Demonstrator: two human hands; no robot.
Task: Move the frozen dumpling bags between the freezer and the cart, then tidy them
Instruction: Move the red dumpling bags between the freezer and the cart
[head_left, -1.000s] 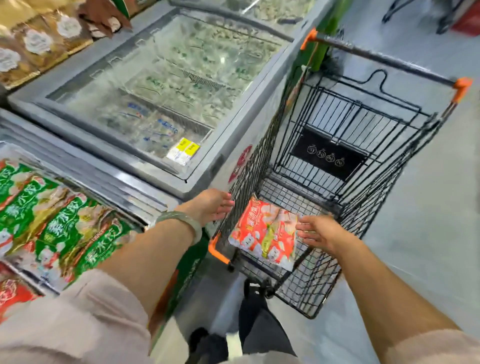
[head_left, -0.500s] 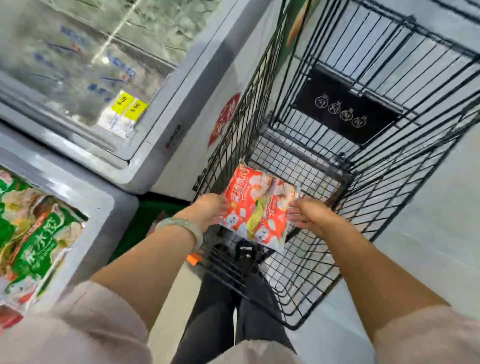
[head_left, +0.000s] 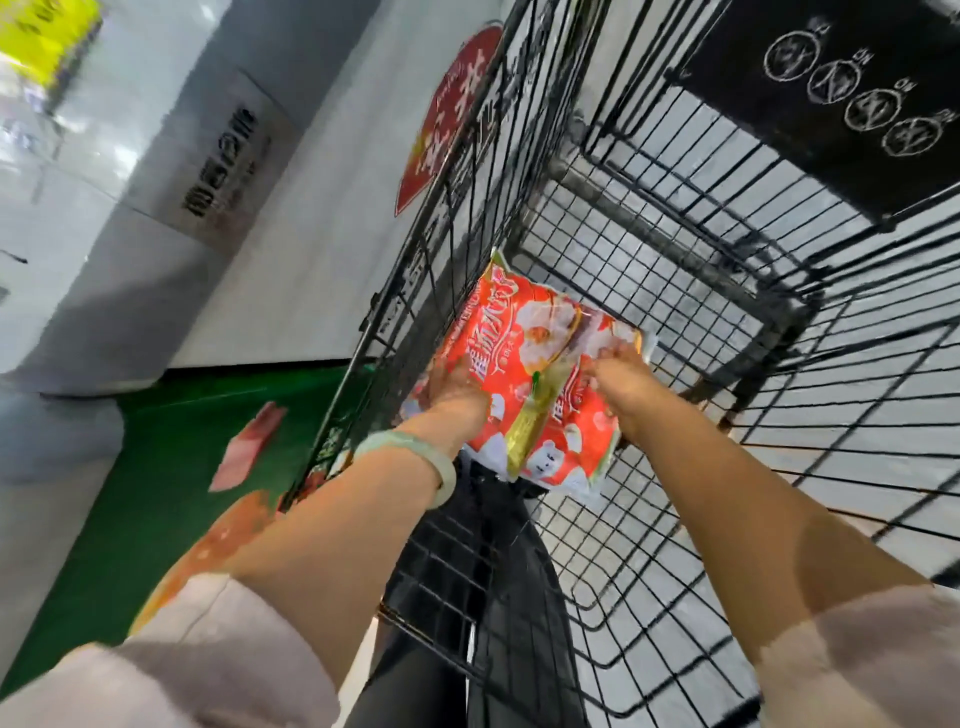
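A red and white dumpling bag (head_left: 524, 358) with a gold strip down its middle lies low inside the black wire cart (head_left: 675, 291), against the cart's left wall. My left hand (head_left: 449, 392) presses on the bag's left edge, with a pale green bangle on that wrist. My right hand (head_left: 626, 387) grips the bag's right side. Both arms reach down into the basket. The bag's underside and my fingertips are hidden.
The white freezer cabinet (head_left: 249, 249) stands just left of the cart, with a red round sticker (head_left: 447, 114) on its side and a green base (head_left: 171, 457) below. A black sign panel (head_left: 841, 88) hangs on the cart's far wall. Grey floor shows through the mesh.
The view has dropped and closed in on the cart. Both hands have gone deeper into the basket with the bag, which now sits lower against the left wall.
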